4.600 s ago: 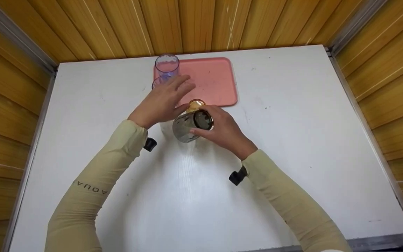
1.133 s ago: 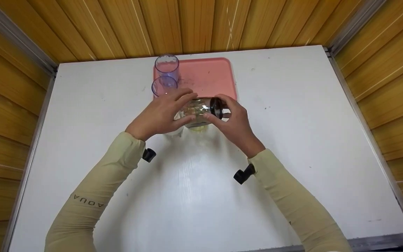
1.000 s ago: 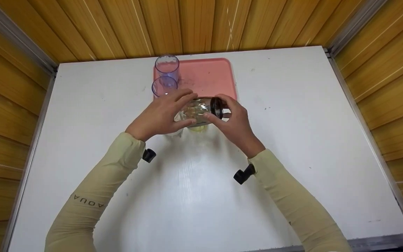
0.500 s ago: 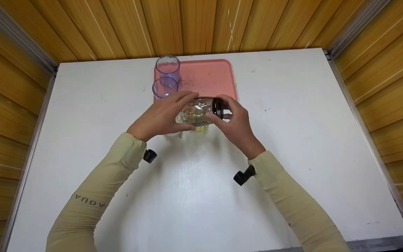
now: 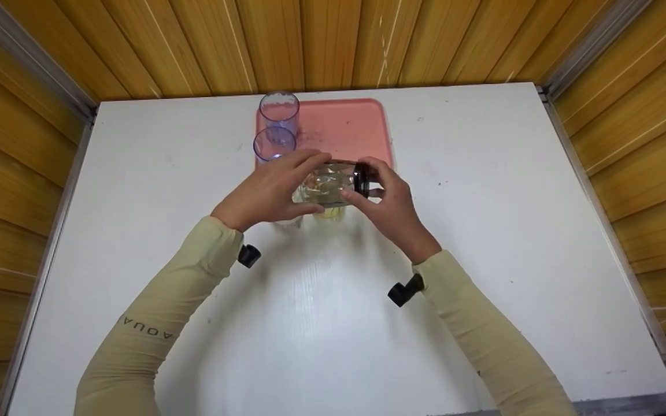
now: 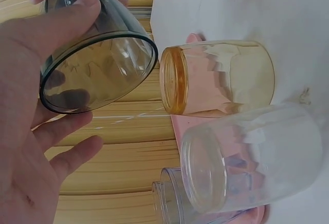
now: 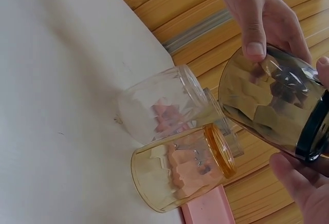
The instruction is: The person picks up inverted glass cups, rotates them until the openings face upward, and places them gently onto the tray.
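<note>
A smoky grey drinking glass [image 5: 328, 184] lies sideways in the air between both hands, its mouth to the left and its thick dark base to the right. My left hand [image 5: 269, 189] grips the mouth end, thumb on the near side; in the left wrist view some fingers spread past the rim. Around the base, my right hand [image 5: 389, 199] holds with thumb and fingers. Below the held glass stands an amber glass [image 7: 180, 167], upside down on the table. Beside it a clear glass [image 6: 262, 154] is also upside down, mostly hidden under my left hand in the head view.
At the back of the white table [image 5: 483, 173] lies a pink tray [image 5: 347, 124]. Two purple-blue glasses stand along its left side, a rear glass [image 5: 280, 111] and a front glass [image 5: 275, 138]. Wood-patterned walls [image 5: 333, 46] enclose the table's back and sides.
Since the oldest frame, the smoky glass has been turned sideways and moved up over the amber glass, and my left hand has taken its mouth end. The last second shows barely any movement.
</note>
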A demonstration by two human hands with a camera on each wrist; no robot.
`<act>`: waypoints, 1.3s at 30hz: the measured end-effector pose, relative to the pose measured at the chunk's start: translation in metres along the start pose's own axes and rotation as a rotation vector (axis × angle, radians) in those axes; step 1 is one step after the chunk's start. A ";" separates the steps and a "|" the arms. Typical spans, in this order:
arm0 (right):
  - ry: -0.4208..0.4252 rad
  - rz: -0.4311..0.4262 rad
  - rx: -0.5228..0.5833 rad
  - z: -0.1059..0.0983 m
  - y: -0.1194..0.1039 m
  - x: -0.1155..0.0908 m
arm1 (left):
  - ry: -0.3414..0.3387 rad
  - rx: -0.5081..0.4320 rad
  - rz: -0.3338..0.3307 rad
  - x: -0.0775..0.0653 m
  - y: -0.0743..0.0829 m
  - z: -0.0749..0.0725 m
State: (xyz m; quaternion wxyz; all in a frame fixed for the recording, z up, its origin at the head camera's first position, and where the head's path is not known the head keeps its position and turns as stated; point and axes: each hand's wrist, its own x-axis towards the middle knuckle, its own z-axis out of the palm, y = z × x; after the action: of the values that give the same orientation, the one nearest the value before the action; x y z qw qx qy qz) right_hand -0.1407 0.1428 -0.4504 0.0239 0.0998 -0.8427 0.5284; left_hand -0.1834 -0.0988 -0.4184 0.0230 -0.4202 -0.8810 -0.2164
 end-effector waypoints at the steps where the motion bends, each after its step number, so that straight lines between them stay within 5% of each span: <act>1: -0.009 0.000 0.000 -0.001 0.000 0.000 | -0.003 -0.004 -0.002 0.000 0.001 -0.001; 8: -0.069 -0.008 -0.022 -0.004 -0.001 0.002 | -0.030 -0.016 -0.019 0.001 0.004 -0.005; 20: -0.135 -0.105 -0.167 -0.012 -0.006 0.005 | -0.033 0.022 0.061 0.003 0.006 -0.010; 39: -0.245 -0.064 -0.234 -0.013 -0.015 0.009 | -0.059 0.090 0.105 0.005 0.015 -0.020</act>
State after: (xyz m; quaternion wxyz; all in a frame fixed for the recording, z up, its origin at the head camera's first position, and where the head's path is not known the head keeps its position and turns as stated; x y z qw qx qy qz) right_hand -0.1475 0.1466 -0.4297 -0.0506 0.1868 -0.8914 0.4098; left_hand -0.1782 -0.0943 -0.3938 0.0272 -0.4704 -0.8669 -0.1628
